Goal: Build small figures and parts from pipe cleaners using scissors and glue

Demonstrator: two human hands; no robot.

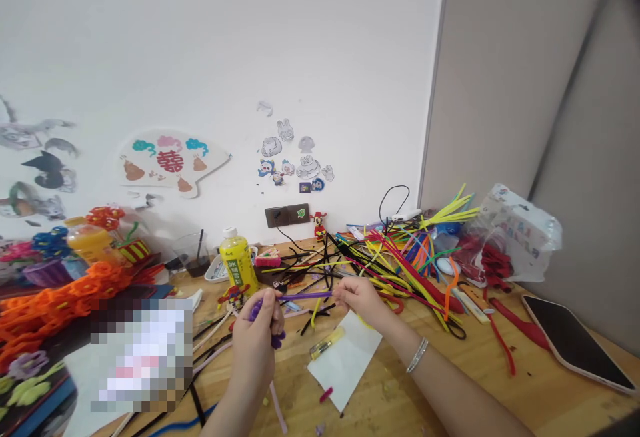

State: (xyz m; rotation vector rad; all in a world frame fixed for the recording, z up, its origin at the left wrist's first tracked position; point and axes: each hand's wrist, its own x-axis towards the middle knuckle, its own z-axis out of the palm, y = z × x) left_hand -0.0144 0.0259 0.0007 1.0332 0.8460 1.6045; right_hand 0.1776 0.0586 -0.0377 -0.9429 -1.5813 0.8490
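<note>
My left hand (256, 338) grips a purple fuzzy pipe-cleaner piece (265, 314), which is partly hidden by my fingers. A straight purple pipe cleaner (305, 296) runs from that hand to my right hand (361, 300), whose fingertips pinch its far end. A bracelet circles my right wrist. Under my right hand lies a white paper sheet (345, 365) with a small yellow tube (326, 344) on it. Behind both hands spreads a tangled heap of multicoloured pipe cleaners (400, 270).
A yellow-capped bottle (239, 262) stands behind my left hand on the wooden table (500, 384). Orange pipe-cleaner chains (60, 310) lie at left, a phone (575, 340) at right, and a plastic bag (520, 230) at back right. A pixelated patch (140, 357) covers the front left.
</note>
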